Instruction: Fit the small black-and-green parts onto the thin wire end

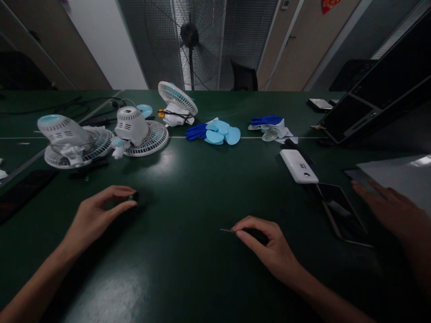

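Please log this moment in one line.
left hand: pinches small green object; right hand: holds thin grey rod; ahead: light-blue plastic propeller

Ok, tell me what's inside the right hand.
The right hand pinches a thin grey rod. One end sticks out; the rest is covered by the hand or too dark to make out.

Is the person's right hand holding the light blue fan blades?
No, the right hand pinches a thin rod, while the fan blades lie farther back, apart from this hand.
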A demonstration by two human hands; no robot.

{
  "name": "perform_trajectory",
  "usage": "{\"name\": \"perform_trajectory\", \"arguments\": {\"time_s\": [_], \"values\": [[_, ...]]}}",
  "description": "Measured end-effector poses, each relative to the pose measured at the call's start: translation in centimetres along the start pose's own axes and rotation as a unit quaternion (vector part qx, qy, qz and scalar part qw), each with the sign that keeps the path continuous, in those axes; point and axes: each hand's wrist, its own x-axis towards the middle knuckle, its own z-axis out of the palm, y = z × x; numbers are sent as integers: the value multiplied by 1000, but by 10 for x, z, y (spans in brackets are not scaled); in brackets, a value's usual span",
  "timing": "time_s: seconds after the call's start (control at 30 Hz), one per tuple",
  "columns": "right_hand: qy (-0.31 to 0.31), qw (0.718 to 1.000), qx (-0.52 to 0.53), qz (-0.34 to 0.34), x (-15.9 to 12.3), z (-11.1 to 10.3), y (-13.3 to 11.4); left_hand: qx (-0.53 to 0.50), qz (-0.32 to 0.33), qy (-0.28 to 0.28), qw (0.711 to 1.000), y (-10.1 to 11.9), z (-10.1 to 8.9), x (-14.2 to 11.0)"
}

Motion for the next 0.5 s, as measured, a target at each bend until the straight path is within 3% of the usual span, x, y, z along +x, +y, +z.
{"name": "perform_trajectory", "arguments": {"time_s": [0.13, 0.23, 0.37, 0.5], "values": [[2, 1000, -2, 7, 1, 0, 1, -80, 144, -136, 977, 66, 60, -26], [13, 1000, -2, 3, 1, 1, 1, -137, 211, -230, 940, 98, 100, -42], [16, 1000, 2, 0, 0, 1, 1, -151, 238, -284, 916, 105, 127, -46], [8, 1000, 0, -3, -1, 1, 1, -145, 229, -293, 917, 99, 130, -43]]}}
